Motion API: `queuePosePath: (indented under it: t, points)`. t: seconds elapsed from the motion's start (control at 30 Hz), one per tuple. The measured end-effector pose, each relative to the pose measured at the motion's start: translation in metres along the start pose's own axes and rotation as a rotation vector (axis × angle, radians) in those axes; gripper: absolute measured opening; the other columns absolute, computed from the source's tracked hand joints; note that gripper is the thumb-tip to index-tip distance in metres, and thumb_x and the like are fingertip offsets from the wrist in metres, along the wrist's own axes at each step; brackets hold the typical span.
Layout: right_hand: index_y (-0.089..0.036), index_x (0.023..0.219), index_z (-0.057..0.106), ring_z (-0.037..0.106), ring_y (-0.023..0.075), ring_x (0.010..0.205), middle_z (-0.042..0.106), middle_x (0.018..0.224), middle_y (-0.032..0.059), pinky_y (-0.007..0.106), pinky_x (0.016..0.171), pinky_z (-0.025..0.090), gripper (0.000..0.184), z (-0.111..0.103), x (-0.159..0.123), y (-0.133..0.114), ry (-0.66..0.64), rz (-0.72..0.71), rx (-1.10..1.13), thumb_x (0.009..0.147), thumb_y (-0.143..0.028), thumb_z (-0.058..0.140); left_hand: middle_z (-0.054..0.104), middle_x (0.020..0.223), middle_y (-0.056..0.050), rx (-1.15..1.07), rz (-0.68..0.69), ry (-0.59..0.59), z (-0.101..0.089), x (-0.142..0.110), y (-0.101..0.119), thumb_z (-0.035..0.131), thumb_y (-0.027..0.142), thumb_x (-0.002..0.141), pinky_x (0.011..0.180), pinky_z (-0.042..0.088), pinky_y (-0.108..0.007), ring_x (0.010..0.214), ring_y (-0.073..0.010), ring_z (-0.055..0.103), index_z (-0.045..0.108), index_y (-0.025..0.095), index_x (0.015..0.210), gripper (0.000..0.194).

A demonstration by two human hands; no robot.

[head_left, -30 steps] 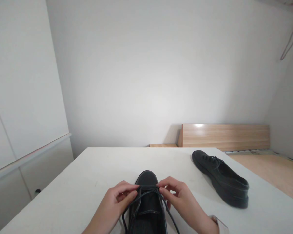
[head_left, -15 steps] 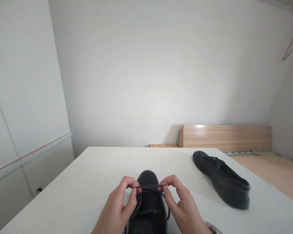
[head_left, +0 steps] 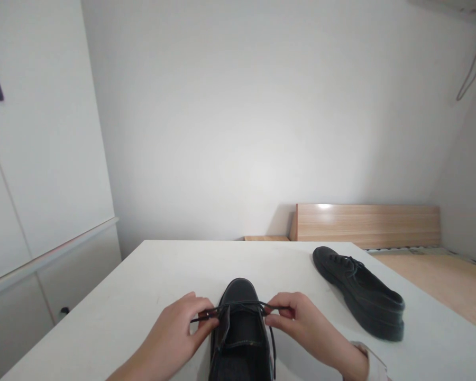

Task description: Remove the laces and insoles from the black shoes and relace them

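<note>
A black shoe [head_left: 240, 290] stands on the white table, toe pointing away from me, its opening nearest me. My left hand [head_left: 186, 323] pinches a black shoelace [head_left: 241, 303] at the shoe's left side, and a lace end pokes out past the fingers. On the right side, my right hand [head_left: 295, 320] pinches the lace between thumb and fingers. Between both hands the lace runs across the front of the shoe's opening. Another strand hangs down along the shoe's right side. Which eyelets the lace passes through is too dark to tell.
A second black shoe [head_left: 359, 293], laced, rests on the table [head_left: 174, 270] to the right. White cabinets [head_left: 47, 159] stand at the left. Beyond the table's right edge is a bed frame with a wooden headboard [head_left: 368, 222].
Both hands have moved apart, outward from the shoe, and the lace between them now lies lower against it. A lace end now shows beyond the left fingers. The second shoe stays put.
</note>
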State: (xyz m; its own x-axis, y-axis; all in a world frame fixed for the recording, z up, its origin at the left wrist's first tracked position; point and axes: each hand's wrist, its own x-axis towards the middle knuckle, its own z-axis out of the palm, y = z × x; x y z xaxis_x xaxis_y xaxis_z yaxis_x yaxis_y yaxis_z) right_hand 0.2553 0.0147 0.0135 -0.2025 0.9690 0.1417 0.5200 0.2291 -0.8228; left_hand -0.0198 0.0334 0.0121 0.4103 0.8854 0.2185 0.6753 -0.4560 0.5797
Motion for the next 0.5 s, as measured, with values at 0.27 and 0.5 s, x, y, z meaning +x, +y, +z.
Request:
queuePosePath:
  t: [0.27, 0.5]
  points:
    - [-0.018, 0.075, 0.068, 0.052, 0.018, 0.071, 0.058, 0.071, 0.0004, 0.03, 0.067, 0.041, 0.031, -0.011, 0.002, -0.006, 0.117, -0.045, 0.195, 0.08, -0.049, 0.068, 0.066, 0.081, -0.003, -0.481, -0.011, 0.196, -0.012, 0.003, -0.001, 0.062, 0.041, 0.085, 0.081, 0.043, -0.034, 0.084, -0.0227, 0.059, 0.068, 0.02, 0.073, 0.025]
    - [-0.019, 0.077, 0.06, 0.067, 0.0209, 0.074, 0.067, 0.083, 0.0037, 0.032, 0.066, 0.053, 0.037, -0.011, -0.002, -0.016, 0.397, -0.04, 0.912, 0.079, -0.053, 0.076, 0.054, 0.055, 0.006, -1.354, -0.115, 0.223, -0.021, 0.0, 0.007, 0.063, 0.036, 0.087, 0.062, 0.053, -0.028, 0.053, -0.0134, 0.053, 0.049, 0.022, 0.066, 0.029]
